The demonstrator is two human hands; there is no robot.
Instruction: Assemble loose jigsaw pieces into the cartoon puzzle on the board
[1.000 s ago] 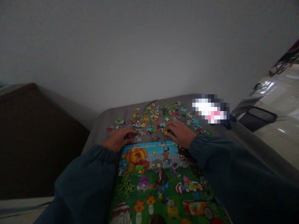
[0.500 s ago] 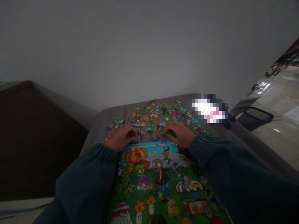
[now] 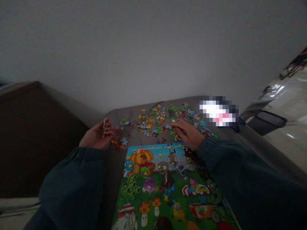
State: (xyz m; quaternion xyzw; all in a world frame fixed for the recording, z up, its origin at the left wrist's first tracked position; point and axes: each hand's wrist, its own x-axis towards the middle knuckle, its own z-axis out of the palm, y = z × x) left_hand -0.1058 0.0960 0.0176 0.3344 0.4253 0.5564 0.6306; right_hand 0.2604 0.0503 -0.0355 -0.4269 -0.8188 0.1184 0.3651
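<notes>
My left hand (image 3: 97, 134) is raised off the table's left side, palm turned up. Its fingers are closed on a few puzzle pieces (image 3: 104, 127), seen edge-on. Over the loose puzzle pieces (image 3: 149, 125) reaches my right hand (image 3: 188, 133), index finger stretched out and thumb apart from it. That fingertip is at the pieces; whether it presses on one I cannot tell. Just below the hands lies a colourful cartoon puzzle picture (image 3: 153, 191), with a zombie, a pumpkin and mushrooms on it. A small orange and blue cluster of pieces (image 3: 119, 142) sits left of its top edge.
A grey cloth (image 3: 134, 111) covers the table, which stands against a pale wall (image 3: 153, 57). Something bright and pixelated (image 3: 217, 111) is at the back right corner. A dark brown piece of furniture (image 3: 35, 143) stands at the left, and a dark-framed chair (image 3: 270, 123) at the right.
My left hand has moved left and up from the picture's top edge, pieces in its fingers. My right hand has stayed over the pile, its index finger now reaching further forward.
</notes>
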